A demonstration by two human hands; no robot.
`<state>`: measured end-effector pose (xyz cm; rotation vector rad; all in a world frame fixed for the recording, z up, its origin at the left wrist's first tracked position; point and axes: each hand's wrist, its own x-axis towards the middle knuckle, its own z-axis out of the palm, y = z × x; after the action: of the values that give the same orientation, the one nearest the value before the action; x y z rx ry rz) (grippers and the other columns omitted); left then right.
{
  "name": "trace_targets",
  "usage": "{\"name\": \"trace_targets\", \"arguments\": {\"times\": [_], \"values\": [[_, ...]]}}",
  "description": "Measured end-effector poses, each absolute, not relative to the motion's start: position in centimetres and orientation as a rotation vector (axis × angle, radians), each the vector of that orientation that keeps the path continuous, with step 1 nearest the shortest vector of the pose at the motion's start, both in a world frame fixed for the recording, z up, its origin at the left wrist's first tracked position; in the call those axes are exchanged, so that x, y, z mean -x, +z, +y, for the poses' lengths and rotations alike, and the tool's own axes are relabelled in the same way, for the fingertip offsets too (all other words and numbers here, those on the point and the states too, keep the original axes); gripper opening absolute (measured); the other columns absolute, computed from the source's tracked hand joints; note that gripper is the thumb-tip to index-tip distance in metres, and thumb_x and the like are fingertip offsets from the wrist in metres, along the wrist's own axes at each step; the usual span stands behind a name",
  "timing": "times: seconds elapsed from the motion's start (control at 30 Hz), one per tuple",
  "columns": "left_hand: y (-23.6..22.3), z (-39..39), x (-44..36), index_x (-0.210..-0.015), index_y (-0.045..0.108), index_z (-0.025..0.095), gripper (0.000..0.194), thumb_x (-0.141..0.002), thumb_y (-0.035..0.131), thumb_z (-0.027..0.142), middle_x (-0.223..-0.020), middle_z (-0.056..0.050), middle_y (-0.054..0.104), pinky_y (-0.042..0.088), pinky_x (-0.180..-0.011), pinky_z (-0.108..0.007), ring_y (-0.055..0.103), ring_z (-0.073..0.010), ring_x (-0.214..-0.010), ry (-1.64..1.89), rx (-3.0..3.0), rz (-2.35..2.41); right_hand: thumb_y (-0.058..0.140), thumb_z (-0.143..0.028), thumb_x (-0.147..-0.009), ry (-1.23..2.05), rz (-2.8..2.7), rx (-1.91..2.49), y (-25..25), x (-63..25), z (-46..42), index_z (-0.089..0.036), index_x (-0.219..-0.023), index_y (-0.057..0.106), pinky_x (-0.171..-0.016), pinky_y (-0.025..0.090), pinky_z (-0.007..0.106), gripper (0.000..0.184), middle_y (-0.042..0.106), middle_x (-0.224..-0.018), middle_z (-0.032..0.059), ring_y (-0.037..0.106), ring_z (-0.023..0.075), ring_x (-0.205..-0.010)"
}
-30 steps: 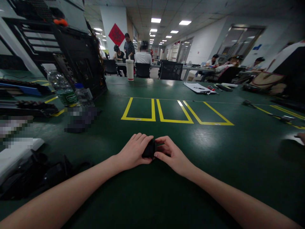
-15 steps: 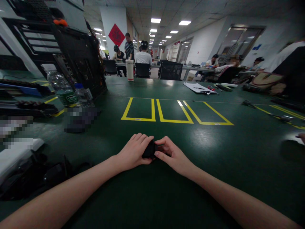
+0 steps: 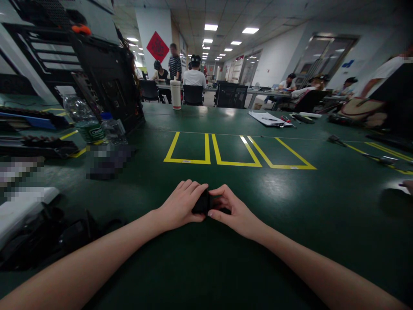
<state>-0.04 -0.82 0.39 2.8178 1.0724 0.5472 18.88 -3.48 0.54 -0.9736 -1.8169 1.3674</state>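
A small black object (image 3: 201,204) with a blocky or rounded body rests on or just above the green tabletop (image 3: 213,267) in front of me; its exact kind is not clear. My left hand (image 3: 182,202) is wrapped around its left side, fingers over the top and thumb along the near edge. At the object's right end, my right hand (image 3: 232,211) curls its thumb and fingertips against the rim. Much of the object is covered by both hands.
Yellow tape outlines (image 3: 237,163) mark the table ahead. On the left are plastic bottles (image 3: 84,116), a black computer case (image 3: 111,86) and dark gear (image 3: 71,232). A white cup (image 3: 176,94), a clipboard (image 3: 267,119) and a cable (image 3: 368,153) lie farther off. Several people sit beyond.
My right thumb and fingertips have shifted slightly at the black object's right end. My left hand keeps its hold in the same place.
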Motion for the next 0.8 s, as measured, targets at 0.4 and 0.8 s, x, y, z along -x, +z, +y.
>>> {"name": "trace_targets", "arguments": {"times": [0.4, 0.8], "values": [[0.44, -0.86, 0.12, -0.117, 0.033, 0.017, 0.059, -0.068, 0.062, 0.034, -0.106, -0.007, 0.049, 0.037, -0.078, -0.035, 0.045, -0.0215, -0.091, 0.547, -2.807, 1.048, 0.052, -0.023, -0.079, 1.429, -1.764, 1.014, 0.67, -18.78, -3.27, -0.023, -0.104, 0.042, -0.082, 0.047, 0.035, 0.028, 0.049, -0.104, 0.0032, 0.054, 0.0154, -0.094], [0.29, -0.75, 0.01, -0.118, 0.033, 0.017, 0.062, -0.066, 0.063, 0.033, -0.105, -0.007, 0.05, 0.037, -0.079, -0.036, 0.046, -0.0224, -0.091, 0.552, -2.807, 1.061, 0.049, -0.024, -0.08, 1.421, -1.726, 0.953, 0.26, -18.66, -3.31, -0.023, -0.099, 0.041, -0.079, 0.047, 0.032, 0.02, 0.052, -0.095, 0.0008, 0.055, 0.0134, -0.089]]}}
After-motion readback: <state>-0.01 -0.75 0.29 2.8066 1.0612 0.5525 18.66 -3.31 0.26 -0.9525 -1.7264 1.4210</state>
